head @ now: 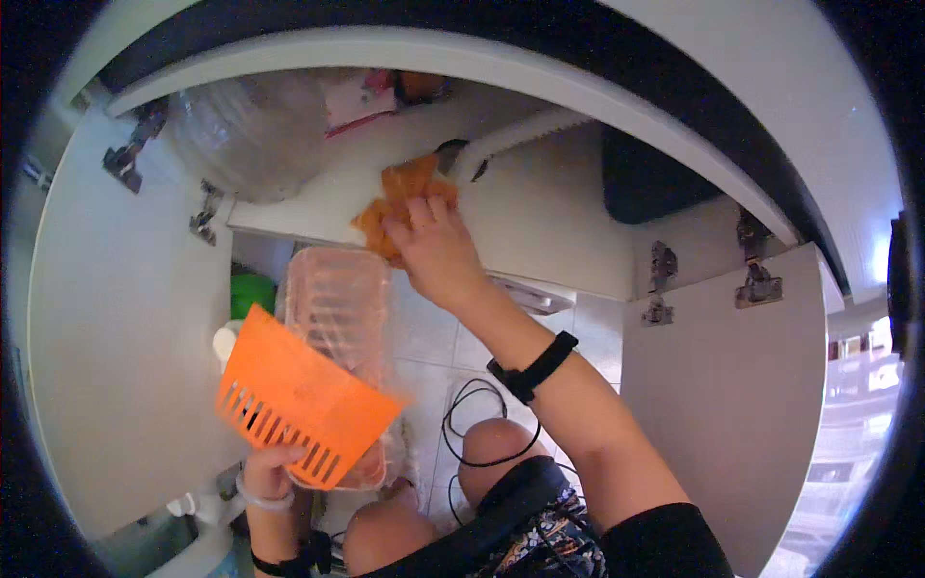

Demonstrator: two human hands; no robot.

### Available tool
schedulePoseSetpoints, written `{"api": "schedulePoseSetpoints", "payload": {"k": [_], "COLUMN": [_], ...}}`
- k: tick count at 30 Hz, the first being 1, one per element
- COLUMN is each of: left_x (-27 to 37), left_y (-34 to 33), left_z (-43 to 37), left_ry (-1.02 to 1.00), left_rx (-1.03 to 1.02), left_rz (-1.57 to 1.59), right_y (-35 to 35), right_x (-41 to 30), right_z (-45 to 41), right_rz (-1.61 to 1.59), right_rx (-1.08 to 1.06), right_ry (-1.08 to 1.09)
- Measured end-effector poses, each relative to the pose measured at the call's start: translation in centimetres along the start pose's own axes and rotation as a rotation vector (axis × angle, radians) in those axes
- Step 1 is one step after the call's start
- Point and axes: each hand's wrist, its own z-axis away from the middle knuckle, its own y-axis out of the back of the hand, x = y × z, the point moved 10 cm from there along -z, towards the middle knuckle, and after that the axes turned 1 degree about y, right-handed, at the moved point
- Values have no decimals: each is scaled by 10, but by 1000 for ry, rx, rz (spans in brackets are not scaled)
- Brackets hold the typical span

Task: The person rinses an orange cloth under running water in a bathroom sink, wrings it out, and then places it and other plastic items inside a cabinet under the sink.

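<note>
My right hand (439,249) grips a crumpled orange cloth (405,184) and presses it on the white floor of a cabinet (549,246), near its front edge and a ribbed white drain hose (520,137). Lower left, my left hand (271,468) holds an orange plastic basket (311,383) by its slotted side, tilted. Behind the basket, a clear ribbed plastic container (343,296) is partly covered. Whether my left hand also touches that container cannot be told.
Open white doors flank me, the left door (123,311) and the right door (723,390), with metal hinges. Inside the cabinet stand a large translucent plastic vessel (246,137) and a dark bin-like object (650,180). A looped black cable (449,419) hangs by my knees. Something green (253,292) sits beside the left door.
</note>
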Motion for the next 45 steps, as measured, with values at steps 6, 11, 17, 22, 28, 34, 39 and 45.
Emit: {"api": "schedulePoseSetpoints", "payload": {"k": [6,11,17,22,28,34,39,45], "left_x": [3,8,5,0,0,10,17,9], "left_y": [3,-17,-15,-6,-9,-20,-15,-23], "left_z": [-3,-15,-13,-17,-14,-5,5,-19], "left_ry": [-27,-12,27,72,28,-31,-100,-61], "left_rx": [-11,-40,-37,-6,-62,-80,-56,-52], "left_rz": [50,-21,-48,-45,-5,3,42,63], "right_y": [60,87,22,-16,6,7,46,35], "right_x": [145,212,219,204,89,33,106,155], "right_z": [70,68,17,19,41,88,117,81], "right_rz": [-605,155,360,-58,-28,-598,-1196,317], "right_rx": [364,610,92,-151,151,124,469,-280], "right_ry": [-758,-543,-380,-586,-358,-620,-1057,-591]}}
